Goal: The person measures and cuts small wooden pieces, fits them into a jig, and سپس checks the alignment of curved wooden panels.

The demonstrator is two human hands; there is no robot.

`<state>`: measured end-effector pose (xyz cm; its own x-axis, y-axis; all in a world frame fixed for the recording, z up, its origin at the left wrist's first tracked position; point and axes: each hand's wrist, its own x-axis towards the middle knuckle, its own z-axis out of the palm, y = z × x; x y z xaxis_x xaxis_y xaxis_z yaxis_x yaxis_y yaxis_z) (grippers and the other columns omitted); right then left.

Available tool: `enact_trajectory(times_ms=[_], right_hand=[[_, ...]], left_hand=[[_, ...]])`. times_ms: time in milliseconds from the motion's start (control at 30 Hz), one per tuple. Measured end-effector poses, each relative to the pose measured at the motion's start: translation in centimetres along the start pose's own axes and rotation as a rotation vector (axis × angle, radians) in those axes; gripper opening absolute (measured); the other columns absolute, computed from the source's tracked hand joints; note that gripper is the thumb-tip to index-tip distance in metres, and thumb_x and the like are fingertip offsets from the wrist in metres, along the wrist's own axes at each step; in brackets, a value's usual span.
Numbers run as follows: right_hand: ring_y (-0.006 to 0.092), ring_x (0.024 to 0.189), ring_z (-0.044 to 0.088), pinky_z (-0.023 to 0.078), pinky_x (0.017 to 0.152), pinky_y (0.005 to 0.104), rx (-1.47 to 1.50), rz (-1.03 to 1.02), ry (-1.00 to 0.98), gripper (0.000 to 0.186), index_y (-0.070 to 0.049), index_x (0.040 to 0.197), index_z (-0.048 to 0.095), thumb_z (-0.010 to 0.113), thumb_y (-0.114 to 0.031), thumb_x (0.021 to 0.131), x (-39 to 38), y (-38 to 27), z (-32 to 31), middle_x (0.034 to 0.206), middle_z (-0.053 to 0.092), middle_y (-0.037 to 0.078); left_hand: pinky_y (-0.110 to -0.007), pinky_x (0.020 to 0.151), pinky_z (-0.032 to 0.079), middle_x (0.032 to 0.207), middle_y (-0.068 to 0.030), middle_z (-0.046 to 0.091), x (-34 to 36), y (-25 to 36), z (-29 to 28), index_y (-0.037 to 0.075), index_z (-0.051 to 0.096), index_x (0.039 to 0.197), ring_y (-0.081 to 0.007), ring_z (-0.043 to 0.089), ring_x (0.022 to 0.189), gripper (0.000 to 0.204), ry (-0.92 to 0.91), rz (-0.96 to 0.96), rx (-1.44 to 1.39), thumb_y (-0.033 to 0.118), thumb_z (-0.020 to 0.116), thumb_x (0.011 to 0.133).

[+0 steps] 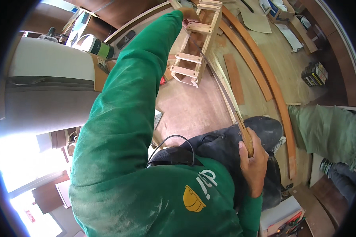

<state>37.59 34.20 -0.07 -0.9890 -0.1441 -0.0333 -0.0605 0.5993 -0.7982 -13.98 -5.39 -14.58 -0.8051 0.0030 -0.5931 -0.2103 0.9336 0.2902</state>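
Note:
Stretched far forward, my left arm ends with my left hand (190,15) at the side of a small slatted wooden frame (199,28), gripping it near its far end; the fingers are partly hidden. My right hand (254,161) is closed around the wooden handle of a handsaw (247,139) above my lap. Its long, narrow dark blade appears almost edge-on and runs forward to the frame. Whether the teeth touch the wood I cannot tell. A pale wooden strip (224,85) lies alongside the blade.
Long curved brown boards (269,77) lie on the floor to the right, with a short flat board (234,79) beside them. Farther right are a dark box (314,74) and another person's legs (328,130). A bucket (97,46) stands at the left.

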Motion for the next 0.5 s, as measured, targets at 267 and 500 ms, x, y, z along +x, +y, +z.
enact_trajectory(times_ms=[267, 500], right_hand=[[0.0427, 0.109, 0.071, 0.056, 0.092, 0.0445, -0.041, 0.057, -0.064, 0.043, 0.002, 0.137, 0.060, 0.068, -0.013, 0.097, 0.0, -0.2, -0.9, 0.121, 0.071, 0.026], [0.0431, 0.110, 0.071, 0.056, 0.094, 0.0436, -0.002, 0.088, -0.074, 0.042, 0.002, 0.137, 0.059, 0.067, -0.013, 0.098, -0.1, 0.6, -1.1, 0.122, 0.070, 0.026]], left_hand=[[-0.036, 0.070, 0.064, 0.118, -0.0176, 0.073, 2.4, 2.5, 2.9, 0.005, 0.073, 0.122, -0.0278, 0.074, 0.097, 0.049, 0.172, 0.186, 0.281, 0.040, 0.077, 0.088], [-0.037, 0.072, 0.063, 0.119, -0.0174, 0.073, 2.9, 1.5, 3.5, 0.006, 0.072, 0.124, -0.0284, 0.074, 0.098, 0.049, 0.221, 0.193, 0.306, 0.039, 0.076, 0.089]])
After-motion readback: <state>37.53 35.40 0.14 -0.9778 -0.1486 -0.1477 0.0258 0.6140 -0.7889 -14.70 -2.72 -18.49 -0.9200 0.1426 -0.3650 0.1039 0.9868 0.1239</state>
